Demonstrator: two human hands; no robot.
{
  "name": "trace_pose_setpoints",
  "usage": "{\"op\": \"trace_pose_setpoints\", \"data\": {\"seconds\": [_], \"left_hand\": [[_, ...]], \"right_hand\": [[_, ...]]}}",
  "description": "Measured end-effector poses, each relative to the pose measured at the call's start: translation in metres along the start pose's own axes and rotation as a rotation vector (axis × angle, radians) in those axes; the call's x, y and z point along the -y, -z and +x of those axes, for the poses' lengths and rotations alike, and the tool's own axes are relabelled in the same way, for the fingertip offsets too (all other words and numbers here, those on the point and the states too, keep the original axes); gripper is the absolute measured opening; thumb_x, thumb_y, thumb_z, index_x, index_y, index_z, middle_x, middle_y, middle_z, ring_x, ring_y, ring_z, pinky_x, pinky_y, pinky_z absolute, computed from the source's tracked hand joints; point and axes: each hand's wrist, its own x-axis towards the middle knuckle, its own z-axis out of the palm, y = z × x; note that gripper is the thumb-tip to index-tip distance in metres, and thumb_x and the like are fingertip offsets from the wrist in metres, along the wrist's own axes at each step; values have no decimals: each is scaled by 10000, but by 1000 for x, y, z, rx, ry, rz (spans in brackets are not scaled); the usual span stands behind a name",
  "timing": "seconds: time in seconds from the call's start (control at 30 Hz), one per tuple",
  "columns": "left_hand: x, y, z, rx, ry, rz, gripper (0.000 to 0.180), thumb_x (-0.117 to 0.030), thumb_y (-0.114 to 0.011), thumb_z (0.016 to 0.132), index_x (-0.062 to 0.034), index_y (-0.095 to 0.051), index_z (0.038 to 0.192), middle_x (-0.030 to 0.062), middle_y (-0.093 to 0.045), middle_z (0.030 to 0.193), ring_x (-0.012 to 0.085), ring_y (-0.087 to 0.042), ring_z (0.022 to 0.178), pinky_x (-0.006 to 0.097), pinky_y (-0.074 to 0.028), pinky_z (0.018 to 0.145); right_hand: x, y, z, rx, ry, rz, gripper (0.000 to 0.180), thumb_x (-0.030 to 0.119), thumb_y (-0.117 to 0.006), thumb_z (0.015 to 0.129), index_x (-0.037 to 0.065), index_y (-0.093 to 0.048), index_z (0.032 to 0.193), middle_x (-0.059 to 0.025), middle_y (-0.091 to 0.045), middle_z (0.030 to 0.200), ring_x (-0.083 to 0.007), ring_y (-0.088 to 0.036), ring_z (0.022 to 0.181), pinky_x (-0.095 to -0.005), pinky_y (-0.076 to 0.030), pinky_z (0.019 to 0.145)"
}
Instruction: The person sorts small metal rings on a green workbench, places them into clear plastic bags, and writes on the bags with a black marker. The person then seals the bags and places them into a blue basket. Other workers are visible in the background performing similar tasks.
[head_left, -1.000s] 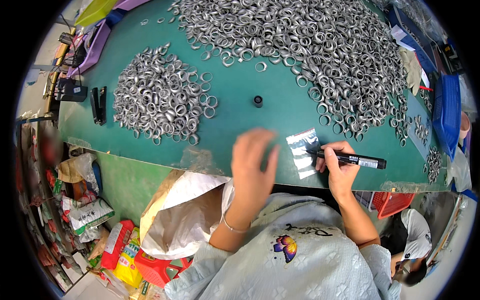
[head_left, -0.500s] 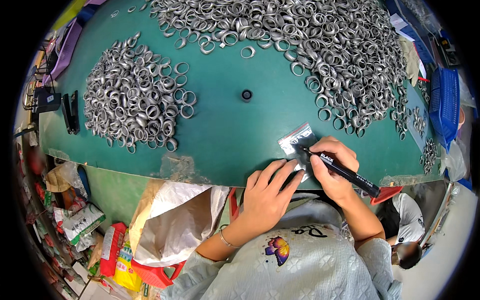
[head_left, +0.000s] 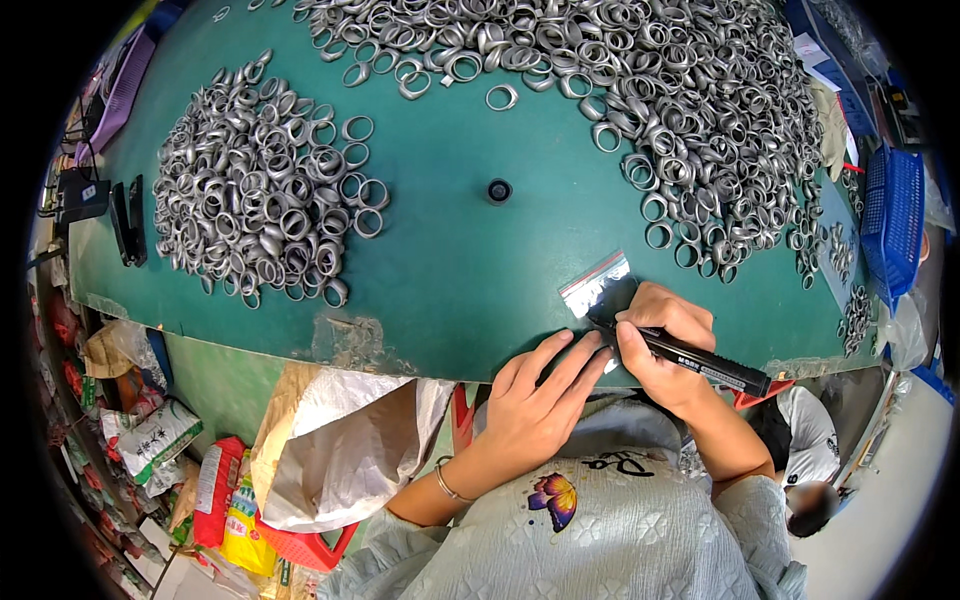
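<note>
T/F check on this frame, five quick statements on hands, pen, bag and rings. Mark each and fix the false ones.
1. The right hand holds a black marker pen. True.
2. The left hand holds a metal ring. False: it lies flat at the table edge, fingers pressed by the small clear bag.
3. The marker tip is at the small clear bag. True.
4. The green table carries only one heap of rings. False: a smaller ring pile lies on the left and a larger ring pile spreads across the top and right.
5. A blue basket sits at the right edge. True.
</note>
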Motion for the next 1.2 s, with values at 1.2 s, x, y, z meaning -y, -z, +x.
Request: {"op": "trace_pose_setpoints", "data": {"seconds": [1.2], "left_hand": [[23,18,43,-28,-78,-97,255,-53,-642,714,24,-598,952,90,-556,1061,236,-515,944,354,-356,737]], "right_hand": [[-5,3,-11,-76,-88,114,109,1,-604,759,-2,-503,717,-48,-489,588,-102,-420,489,-240,-338,454]]}}
